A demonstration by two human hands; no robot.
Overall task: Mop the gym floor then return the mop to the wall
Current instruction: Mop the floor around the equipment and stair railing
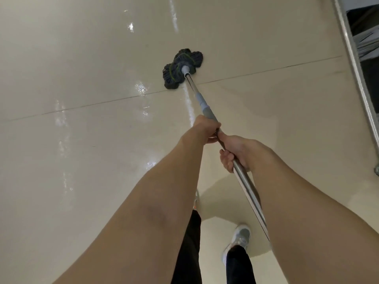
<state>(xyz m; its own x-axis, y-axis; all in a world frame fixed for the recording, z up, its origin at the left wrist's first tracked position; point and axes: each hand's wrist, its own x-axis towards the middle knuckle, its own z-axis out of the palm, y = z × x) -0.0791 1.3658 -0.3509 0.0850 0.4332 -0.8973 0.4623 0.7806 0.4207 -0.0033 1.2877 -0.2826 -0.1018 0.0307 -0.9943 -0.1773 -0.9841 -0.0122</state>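
The left hand [207, 128] is clamped round the shiny steel mop handle [244, 181], the right hand [238, 152] wrapped just behind it. That stacked grip likely steers the dark grey string mop head [181, 68], flat on the glossy cream tiled floor [82, 58] well ahead.

Mop [205, 105]: dark grey string head with green stitching, lying flat on the glossy beige tiled floor [82, 58]; metal handle with grey collars slants back from it.

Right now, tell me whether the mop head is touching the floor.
Touching. The head view shows the mop head spread flat on the tiled floor, across a tile seam, with no gap or shadow beneath.
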